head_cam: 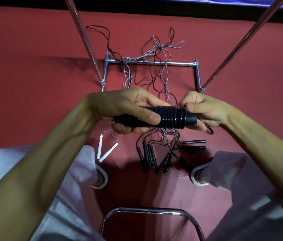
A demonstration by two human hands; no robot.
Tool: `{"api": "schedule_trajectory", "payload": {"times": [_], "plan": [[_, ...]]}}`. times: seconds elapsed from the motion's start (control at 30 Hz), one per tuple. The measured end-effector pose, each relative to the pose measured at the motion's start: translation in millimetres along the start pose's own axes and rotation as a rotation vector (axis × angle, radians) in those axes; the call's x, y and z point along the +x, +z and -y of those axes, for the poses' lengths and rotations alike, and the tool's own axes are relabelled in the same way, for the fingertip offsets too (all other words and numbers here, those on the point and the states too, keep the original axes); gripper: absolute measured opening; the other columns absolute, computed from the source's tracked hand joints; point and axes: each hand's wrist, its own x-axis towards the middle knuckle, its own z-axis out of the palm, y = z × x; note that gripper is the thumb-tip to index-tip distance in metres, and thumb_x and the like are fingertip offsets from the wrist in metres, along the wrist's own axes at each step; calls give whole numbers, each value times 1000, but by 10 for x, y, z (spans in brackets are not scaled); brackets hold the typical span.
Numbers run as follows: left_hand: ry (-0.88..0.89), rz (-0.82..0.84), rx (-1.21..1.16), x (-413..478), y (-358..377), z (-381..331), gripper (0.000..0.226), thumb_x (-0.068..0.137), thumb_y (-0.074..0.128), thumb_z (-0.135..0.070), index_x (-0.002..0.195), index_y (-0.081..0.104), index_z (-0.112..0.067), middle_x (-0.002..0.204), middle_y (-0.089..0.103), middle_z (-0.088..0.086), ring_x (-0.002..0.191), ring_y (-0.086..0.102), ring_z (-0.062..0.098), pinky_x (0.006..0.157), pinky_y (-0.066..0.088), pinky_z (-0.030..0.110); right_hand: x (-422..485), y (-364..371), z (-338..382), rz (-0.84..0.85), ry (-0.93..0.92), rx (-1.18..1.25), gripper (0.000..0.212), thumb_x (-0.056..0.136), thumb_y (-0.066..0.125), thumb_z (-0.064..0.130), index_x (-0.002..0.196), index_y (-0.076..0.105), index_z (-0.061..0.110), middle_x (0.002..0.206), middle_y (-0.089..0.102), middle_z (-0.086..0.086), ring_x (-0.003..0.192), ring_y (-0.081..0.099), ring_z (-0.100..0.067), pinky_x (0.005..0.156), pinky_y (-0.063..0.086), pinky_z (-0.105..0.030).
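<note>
2 hands meet on 1 thing, held in the air above your knees: a black handle lying roughly level, most of its length wound in tight turns of black cord. Whether 1 grip or 2 sit beneath the coils cannot be told.

Your left hand is wrapped round the left half – thumb laid along the near side over the coils, fingers curled underneath. Your right hand is closed at the right end, where its thumb tip presses the last turns against the fingers behind. The bare, smooth end of the handle pokes out beneath that thumb, and a small cord loop hangs below the hand.

Below, on the red floor, a cluster of black handles lies fanned out, their thin cords running up under your hands. Just left of them, a pair of white handles forms a V, joined by a white cord.

Farther off, a tangle of grey and black cords drapes across a chrome frame, with 2 slanted chrome poles rising from its corners. A curved chrome tube sits between your legs – your 2 shoes rest on either side of the black cluster.
</note>
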Motion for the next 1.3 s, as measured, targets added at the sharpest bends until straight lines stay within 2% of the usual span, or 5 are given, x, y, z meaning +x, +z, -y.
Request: {"api": "schedule_trajectory", "payload": {"times": [0.27,0.43,0.57,0.83,1.3], "plan": [[92,-353,63,196,118,118,37,97,62,-20,112,55,13,64,53,16,32,39,15,36,30,19,101,22,-143,-109,31,408,52,100,51,51,56,57,23,39,44,12,38,31,-5,50,25,-23],[106,-499,260,216,146,171,70,95,73,-20,150,33,-34,70,64,20,37,47,25,41,40,31,190,110,-358,-67,50,874,52,108,33,35,68,57,12,46,46,5,45,32,-10,54,30,-21],[96,-488,422,253,210,252,72,99,68,-20,153,33,-51,73,59,18,39,47,18,42,46,30,157,213,-361,-209,77,811,37,95,66,26,61,55,18,44,42,9,37,40,-5,43,34,-17],[217,-608,155,319,251,255,61,98,67,-16,151,46,-38,68,49,15,42,39,19,39,36,23,181,270,10,-681,1,328,41,108,38,27,69,45,16,44,27,4,33,22,-8,40,13,-23],[304,-547,-101,315,240,178,54,103,56,-18,153,43,-33,70,49,18,35,35,16,37,32,20,115,456,76,-504,-179,241,54,71,80,64,71,48,21,53,21,9,46,13,-8,48,8,-29]]}}
